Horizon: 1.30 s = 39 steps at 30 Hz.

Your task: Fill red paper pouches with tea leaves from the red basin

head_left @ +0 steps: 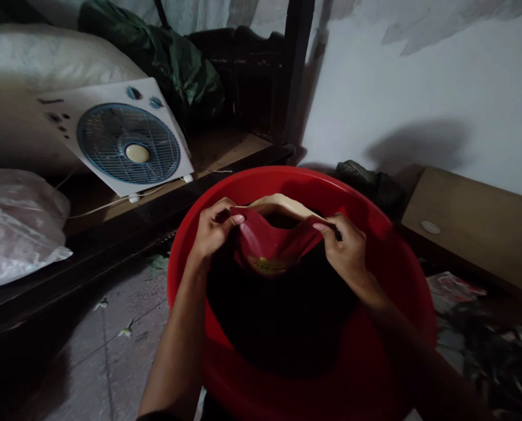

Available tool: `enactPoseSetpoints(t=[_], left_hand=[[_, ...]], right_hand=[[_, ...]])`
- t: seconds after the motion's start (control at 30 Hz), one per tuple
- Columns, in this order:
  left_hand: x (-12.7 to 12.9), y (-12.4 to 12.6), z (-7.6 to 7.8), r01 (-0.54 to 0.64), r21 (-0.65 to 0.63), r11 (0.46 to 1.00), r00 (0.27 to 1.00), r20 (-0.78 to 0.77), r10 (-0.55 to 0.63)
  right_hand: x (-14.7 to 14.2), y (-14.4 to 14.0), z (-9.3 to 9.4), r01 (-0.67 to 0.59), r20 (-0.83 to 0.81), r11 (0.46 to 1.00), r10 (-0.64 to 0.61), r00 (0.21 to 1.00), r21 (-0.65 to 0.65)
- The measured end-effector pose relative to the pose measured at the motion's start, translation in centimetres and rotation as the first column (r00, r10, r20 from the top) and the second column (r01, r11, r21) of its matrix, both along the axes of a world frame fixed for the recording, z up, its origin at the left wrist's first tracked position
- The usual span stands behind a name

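While you worked over the red basin [401, 263], your left hand [212, 229] and right hand [346, 251] each pinched the red garment [272, 245] closed-fingered, stretching it taut for inspection.

Dim room, light from upper left — the wall [419, 99] and fan [128, 143] are brightest. A soft shadow lies on the wall; the basin's [401, 269] inside is near black. Edges bend and blur — corners murky.

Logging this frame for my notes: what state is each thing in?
Red cloth item: held stretched between both hands.
Left hand: shut on the cloth.
Right hand: shut on the cloth.
Round red plastic basin: holds dark laundry.
White box fan: tilted back; running or not, unclear.
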<state>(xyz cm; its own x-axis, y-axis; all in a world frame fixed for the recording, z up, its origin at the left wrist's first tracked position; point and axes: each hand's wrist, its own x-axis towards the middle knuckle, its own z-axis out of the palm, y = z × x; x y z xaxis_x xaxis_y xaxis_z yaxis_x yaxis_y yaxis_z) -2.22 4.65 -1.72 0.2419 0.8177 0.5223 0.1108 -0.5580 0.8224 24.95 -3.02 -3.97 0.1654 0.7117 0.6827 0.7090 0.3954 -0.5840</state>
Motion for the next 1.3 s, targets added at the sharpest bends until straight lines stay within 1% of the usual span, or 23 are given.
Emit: enactPoseSetpoints(t=[0.03,0.1,0.17,0.2,0.3,0.4,0.47,0.53,0.6,0.63,0.67,0.73,0.8,0.83,0.87,0.93,1.0,1.07,1.1,1.13,1.17,1.2,1.3], left_hand=[[-0.1,0.0,0.1,0.011,-0.011,1.000,1.000,-0.025,-0.011],[-0.2,0.0,0.4,0.019,-0.047,0.999,0.995,-0.097,-0.023],[-0.4,-0.1,0.8,0.011,-0.099,0.995,0.986,-0.164,-0.028],[-0.5,-0.1,1.0,0.008,-0.118,0.993,0.981,-0.190,-0.031],[-0.9,-0.3,1.5,0.034,-0.151,0.988,0.950,-0.302,-0.079],[-1.4,-0.3,1.7,0.074,-0.133,0.988,0.898,-0.422,-0.124],[-1.3,-0.4,1.6,0.079,-0.060,0.995,0.876,-0.472,-0.098],[-1.0,-0.5,1.4,0.031,0.060,0.998,0.874,-0.485,0.002],[-0.6,-0.6,1.2,-0.041,0.171,0.984,0.885,-0.452,0.115],[-0.5,-0.6,1.2,-0.057,0.201,0.978,0.891,-0.431,0.141],[-0.4,-0.6,1.2,-0.051,0.211,0.976,0.897,-0.420,0.138],[-0.5,-0.5,1.3,0.000,0.194,0.981,0.902,-0.423,0.084],[-0.7,-0.6,1.6,0.029,0.175,0.984,0.888,-0.456,0.055],[-0.6,-0.8,1.7,0.021,0.181,0.983,0.873,-0.483,0.070],[-0.5,-1.0,2.0,0.003,0.198,0.980,0.848,-0.521,0.103],[0.0,-1.8,2.5,-0.028,0.247,0.969,0.769,-0.613,0.178],[0.7,-2.7,2.9,-0.037,0.289,0.957,0.675,-0.698,0.237],[1.3,-3.4,3.3,-0.047,0.328,0.943,0.589,-0.753,0.291],[1.4,-3.6,3.3,-0.051,0.348,0.936,0.556,-0.769,0.316],[1.4,-3.8,3.3,-0.052,0.364,0.930,0.534,-0.777,0.334],[1.3,-3.7,3.2,-0.058,0.373,0.926,0.529,-0.775,0.345],[1.1,-3.6,3.1,-0.070,0.374,0.925,0.541,-0.765,0.350],[0.3,-2.7,2.4,-0.144,0.347,0.927,0.614,-0.703,0.359]], right_hand=[[0.2,0.1,0.2,-0.026,0.028,1.000,0.026,0.999,0.001],[0.7,0.3,0.7,-0.134,0.101,0.990,0.137,0.985,-0.030],[1.2,0.7,1.1,-0.237,0.168,0.964,0.255,0.952,-0.122],[1.3,0.9,1.4,-0.265,0.190,0.948,0.297,0.936,-0.178],[1.0,1.1,2.3,-0.302,0.215,0.903,0.374,0.902,-0.304],[0.0,1.0,2.9,-0.328,0.272,0.890,0.416,0.868,-0.316],[-0.7,0.9,2.8,-0.305,0.364,0.910,0.394,0.844,-0.280],[-1.1,0.9,2.1,-0.250,0.417,0.950,0.308,0.856,-0.187],[-1.3,0.9,1.1,-0.182,0.372,0.979,0.204,0.906,-0.094],[-1.3,1.0,0.7,-0.159,0.323,0.984,0.175,0.930,-0.075],[-1.2,1.0,0.3,-0.153,0.273,0.985,0.169,0.947,-0.078],[-1.1,1.1,0.2,-0.178,0.214,0.975,0.204,0.955,-0.134],[-1.0,1.1,0.9,-0.199,0.234,0.959,0.245,0.941,-0.201],[-1.0,1.1,1.5,-0.190,0.265,0.955,0.249,0.931,-0.228],[-1.1,1.2,2.3,-0.172,0.300,0.951,0.247,0.921,-0.257],[-1.2,1.5,3.8,-0.150,0.345,0.930,0.271,0.899,-0.337],[-1.5,1.9,5.0,-0.180,0.354,0.876,0.358,0.864,-0.446],[-2.0,2.2,5.5,-0.219,0.380,0.832,0.446,0.810,-0.509],[-2.2,2.3,5.5,-0.224,0.415,0.833,0.463,0.783,-0.507],[-2.3,2.4,5.3,-0.221,0.458,0.846,0.461,0.760,-0.485],[-2.3,2.4,4.8,-0.213,0.496,0.868,0.441,0.749,-0.449],[-2.3,2.4,4.3,-0.206,0.517,0.891,0.409,0.752,-0.405],[-1.5,2.5,2.2,-0.204,0.472,0.936,0.324,0.820,-0.288]])
